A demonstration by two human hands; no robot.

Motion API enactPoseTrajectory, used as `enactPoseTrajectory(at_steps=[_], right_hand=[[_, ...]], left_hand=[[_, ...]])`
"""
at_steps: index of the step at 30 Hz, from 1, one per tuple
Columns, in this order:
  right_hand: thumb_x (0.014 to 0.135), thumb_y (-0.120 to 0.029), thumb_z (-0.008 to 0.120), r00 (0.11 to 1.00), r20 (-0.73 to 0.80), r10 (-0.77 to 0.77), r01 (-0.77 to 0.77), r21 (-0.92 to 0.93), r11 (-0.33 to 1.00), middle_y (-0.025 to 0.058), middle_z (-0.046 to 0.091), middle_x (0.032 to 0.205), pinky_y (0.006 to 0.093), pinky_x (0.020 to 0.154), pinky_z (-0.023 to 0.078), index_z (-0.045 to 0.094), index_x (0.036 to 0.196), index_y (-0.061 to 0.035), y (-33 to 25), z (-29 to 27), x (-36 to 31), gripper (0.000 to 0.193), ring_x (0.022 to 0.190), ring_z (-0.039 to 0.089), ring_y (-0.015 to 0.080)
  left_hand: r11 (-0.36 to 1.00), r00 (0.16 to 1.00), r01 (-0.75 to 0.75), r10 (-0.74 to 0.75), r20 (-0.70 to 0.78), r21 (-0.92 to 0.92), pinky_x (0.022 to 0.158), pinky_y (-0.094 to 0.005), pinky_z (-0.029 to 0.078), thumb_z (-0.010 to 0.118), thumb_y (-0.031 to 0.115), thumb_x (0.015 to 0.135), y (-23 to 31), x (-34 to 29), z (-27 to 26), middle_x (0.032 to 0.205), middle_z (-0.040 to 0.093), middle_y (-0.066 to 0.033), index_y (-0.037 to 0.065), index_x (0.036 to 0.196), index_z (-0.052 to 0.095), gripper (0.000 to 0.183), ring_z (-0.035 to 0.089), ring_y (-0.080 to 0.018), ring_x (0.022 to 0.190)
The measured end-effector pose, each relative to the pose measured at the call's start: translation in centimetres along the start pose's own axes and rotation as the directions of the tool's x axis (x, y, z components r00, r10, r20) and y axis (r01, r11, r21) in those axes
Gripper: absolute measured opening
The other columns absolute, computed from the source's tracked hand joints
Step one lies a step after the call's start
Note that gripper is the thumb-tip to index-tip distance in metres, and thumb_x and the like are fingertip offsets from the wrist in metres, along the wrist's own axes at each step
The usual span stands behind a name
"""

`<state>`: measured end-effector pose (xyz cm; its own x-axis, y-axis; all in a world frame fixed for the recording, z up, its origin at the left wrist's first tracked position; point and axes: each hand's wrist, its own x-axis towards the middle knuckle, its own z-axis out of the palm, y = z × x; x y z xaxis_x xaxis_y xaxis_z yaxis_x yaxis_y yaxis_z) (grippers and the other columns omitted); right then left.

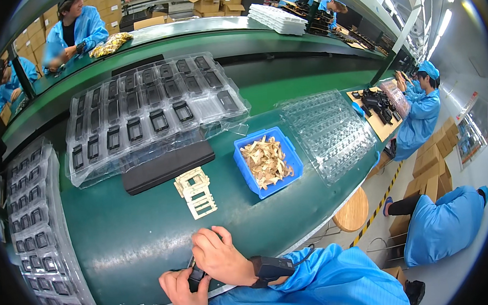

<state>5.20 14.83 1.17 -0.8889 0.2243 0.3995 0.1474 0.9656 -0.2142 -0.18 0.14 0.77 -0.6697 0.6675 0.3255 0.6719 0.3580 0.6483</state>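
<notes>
Near the front edge of the table, my left hand [185, 293] grips a small black plastic part [196, 275] between thumb and fingers. Directly above it, my right hand [222, 258] is closed with its fingers bent toward that part. A thin edge shows under the right fingers, but what they hold, if anything, is hidden. Ahead of my hands lies a cream-coloured sheet with cut-out frames [196, 193]. To its right stands a blue bin [244, 175] filled with peeled tan scraps [266, 161].
Clear trays hold black frames at the back left [157, 96] and along the left side [36, 232]. The former rests on a black box [169, 167]. Another clear tray [329, 133] lies right, near a board of black parts [378, 108]. A stool [351, 210] and co-workers in blue are beyond.
</notes>
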Motion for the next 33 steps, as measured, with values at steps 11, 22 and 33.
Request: enactPoseTrajectory(at_steps=[11,22,33], right_hand=[[0.078,-0.015,0.067,0.999,0.013,0.034,-0.036,0.457,0.889,0.0075,0.052,0.102,0.0440,0.095,0.032,0.058,0.083,-0.0074,0.0,-2.4,-0.5,0.013,0.106,0.050,0.0257],[0.079,-0.008,0.067,0.865,-0.306,0.398,-0.319,0.277,0.906,0.0112,0.057,0.087,0.0404,0.076,0.043,0.062,0.086,-0.0079,10.4,-8.7,2.4,0.008,0.086,0.057,0.0303],[0.086,-0.006,0.067,0.767,-0.308,0.563,-0.434,0.397,0.809,0.0155,0.068,0.090,0.0338,0.068,0.053,0.067,0.102,-0.0010,12.4,-9.4,2.4,0.016,0.077,0.068,0.0255]], left_hand=[[0.999,0.999,0.037,-0.037,-0.013,-0.004,0.084,-0.0426,0.044,0.079,0.005,0.065,-0.6,-0.1,0.7,0.097,0.058,-0.0145,0.000,0.116,0.052,0.058,0.053,-0.0337,0.093],[0.996,0.997,0.083,-0.083,0.000,-0.039,0.089,-0.0408,0.043,0.087,0.007,0.062,-0.3,-0.5,0.4,0.103,0.061,-0.0155,-0.001,0.130,0.044,0.080,0.054,-0.0324,0.101],[0.995,0.993,0.095,-0.092,0.071,-0.042,0.092,-0.0413,0.044,0.084,0.004,0.065,-0.3,1.5,-0.8,0.116,0.062,-0.0160,0.000,0.133,0.047,0.077,0.055,-0.0335,0.105]])
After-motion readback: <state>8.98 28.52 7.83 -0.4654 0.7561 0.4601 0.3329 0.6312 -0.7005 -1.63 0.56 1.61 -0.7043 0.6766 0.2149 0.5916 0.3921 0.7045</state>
